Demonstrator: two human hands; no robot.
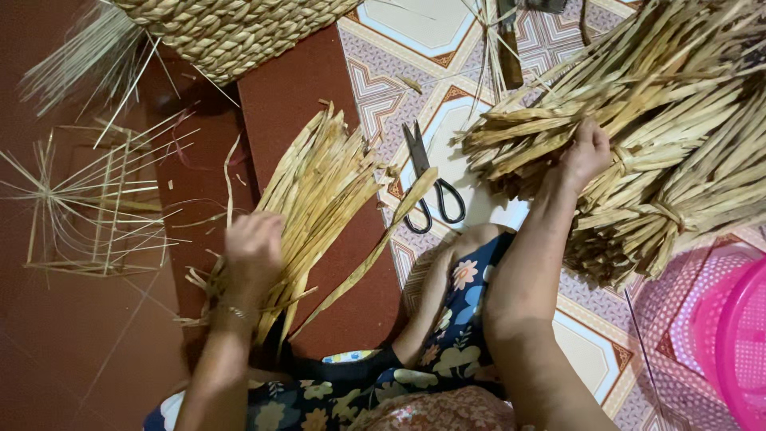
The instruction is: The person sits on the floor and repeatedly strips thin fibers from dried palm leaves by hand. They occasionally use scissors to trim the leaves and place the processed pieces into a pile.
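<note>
Patterned floor tiles (pixel 415 32) and a dark red mat (pixel 319 104) carry the work. At about eight o'clock the left hand (pixel 254 254) closes its grip around a small bundle of dried reed strips (pixel 319 183), which fans up toward twelve. At about two o'clock the right hand (pixel 586 152) is clenched into a large pile of dried reeds (pixel 678 136). Black-handled scissors (pixel 431 183) lie on the tiles between the two hands. A woven basket (pixel 231 28) sits at eleven o'clock, a pink plastic basket (pixel 730 335) at four, and a frame of thin sticks (pixel 88 207) at nine.
</note>
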